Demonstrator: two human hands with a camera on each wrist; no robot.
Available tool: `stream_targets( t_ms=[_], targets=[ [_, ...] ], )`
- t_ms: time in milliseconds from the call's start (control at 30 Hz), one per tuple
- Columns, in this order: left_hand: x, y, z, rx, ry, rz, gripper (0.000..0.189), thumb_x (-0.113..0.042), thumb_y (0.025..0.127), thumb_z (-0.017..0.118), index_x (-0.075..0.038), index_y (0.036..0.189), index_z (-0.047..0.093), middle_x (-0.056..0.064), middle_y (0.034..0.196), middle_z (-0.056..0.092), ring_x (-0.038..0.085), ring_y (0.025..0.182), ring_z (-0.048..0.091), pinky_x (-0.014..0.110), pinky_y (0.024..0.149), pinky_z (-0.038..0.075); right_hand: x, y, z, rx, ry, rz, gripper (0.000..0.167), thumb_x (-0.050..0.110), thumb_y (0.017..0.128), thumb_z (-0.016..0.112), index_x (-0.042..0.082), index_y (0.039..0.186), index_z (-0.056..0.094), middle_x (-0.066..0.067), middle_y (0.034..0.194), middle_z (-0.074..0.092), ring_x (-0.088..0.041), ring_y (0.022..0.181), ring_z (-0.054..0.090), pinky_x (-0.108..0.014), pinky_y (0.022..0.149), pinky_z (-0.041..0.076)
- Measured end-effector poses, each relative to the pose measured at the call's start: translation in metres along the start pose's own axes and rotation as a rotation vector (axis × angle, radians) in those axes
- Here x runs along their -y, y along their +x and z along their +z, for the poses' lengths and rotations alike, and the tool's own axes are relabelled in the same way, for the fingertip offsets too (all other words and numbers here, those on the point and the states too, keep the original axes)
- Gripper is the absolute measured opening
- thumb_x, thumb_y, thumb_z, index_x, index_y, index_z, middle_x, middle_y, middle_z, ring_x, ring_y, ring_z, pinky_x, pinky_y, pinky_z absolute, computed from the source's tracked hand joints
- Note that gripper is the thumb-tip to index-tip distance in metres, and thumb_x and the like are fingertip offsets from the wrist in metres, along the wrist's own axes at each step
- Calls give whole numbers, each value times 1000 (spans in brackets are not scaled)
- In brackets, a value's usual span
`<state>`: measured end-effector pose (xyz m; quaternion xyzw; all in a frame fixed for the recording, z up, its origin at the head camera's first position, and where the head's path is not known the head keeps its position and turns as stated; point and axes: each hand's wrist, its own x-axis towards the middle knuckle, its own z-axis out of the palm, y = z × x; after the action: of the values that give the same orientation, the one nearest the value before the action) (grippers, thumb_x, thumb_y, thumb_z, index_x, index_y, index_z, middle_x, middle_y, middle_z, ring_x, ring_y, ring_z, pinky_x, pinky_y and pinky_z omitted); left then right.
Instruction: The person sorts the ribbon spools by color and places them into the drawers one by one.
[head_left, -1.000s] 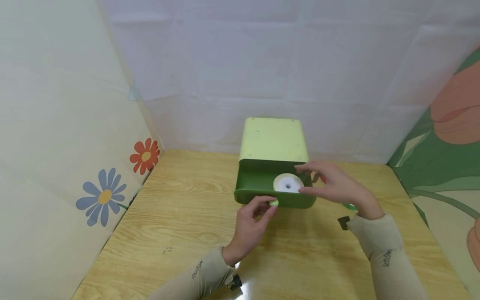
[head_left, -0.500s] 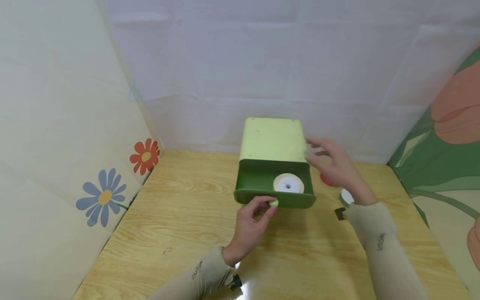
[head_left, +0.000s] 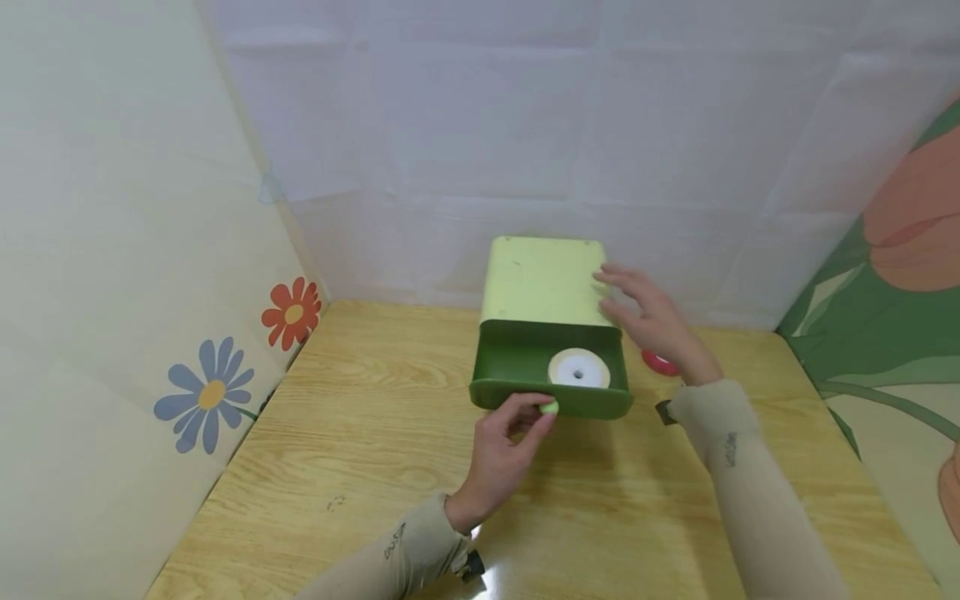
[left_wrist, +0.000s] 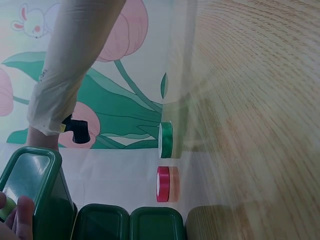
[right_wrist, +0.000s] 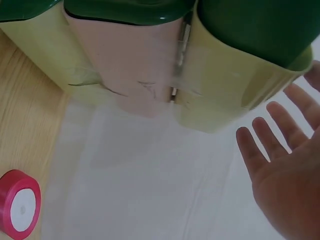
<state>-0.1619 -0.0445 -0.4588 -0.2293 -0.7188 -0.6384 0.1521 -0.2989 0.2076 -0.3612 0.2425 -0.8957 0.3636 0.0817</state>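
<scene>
A pale green drawer cabinet [head_left: 547,279] stands at the back of the table. Its top drawer [head_left: 592,405], dark green, is pulled out. Inside lies a spool of cream ribbon [head_left: 564,370] with a white face, at the right. My left hand [head_left: 497,454] pinches the drawer's light green knob [head_left: 550,407] between thumb and fingers. Spread and holding nothing, my right hand [head_left: 652,318] is at the upper right side of the cabinet; its fingers [right_wrist: 280,122] lie beside the top unit in the right wrist view.
Beneath the pulled-out drawer, two lower drawers [left_wrist: 102,222] are closed. A red ribbon spool [head_left: 661,363] and a green ribbon spool [left_wrist: 166,140] stand on the table right of the cabinet. The right arm hides the green one in the head view. A white sheet hangs behind.
My right hand has left the ribbon spool in the drawer and moved up and back to the cabinet's right side. My left hand stays on the knob; the drawer has not visibly moved.
</scene>
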Motion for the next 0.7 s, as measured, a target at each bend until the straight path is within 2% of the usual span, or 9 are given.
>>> stream_targets(
  t_ms=[267,467,700],
  targets=[
    [-1,0,0,-3,-3,-13,16,-24,102,69,-16,116,70,4,94,75,24,83,75,31,74,64,-4,3,5,58,60,26,48,33,107,57,10,150,53,-13,164,38,-42,147,39,-65,119,35],
    [1,0,1,-6,2,19,16,-20,102,68,-13,117,70,10,94,75,11,82,73,31,72,64,-6,4,5,55,76,37,48,33,106,60,10,148,55,-11,163,39,-38,149,38,-62,120,35],
    [5,4,1,-9,-7,26,17,-20,102,68,-13,117,70,6,96,75,11,83,73,31,73,65,-7,5,5,59,75,43,48,33,106,60,11,147,56,-11,162,40,-38,148,39,-61,120,35]
  ],
)
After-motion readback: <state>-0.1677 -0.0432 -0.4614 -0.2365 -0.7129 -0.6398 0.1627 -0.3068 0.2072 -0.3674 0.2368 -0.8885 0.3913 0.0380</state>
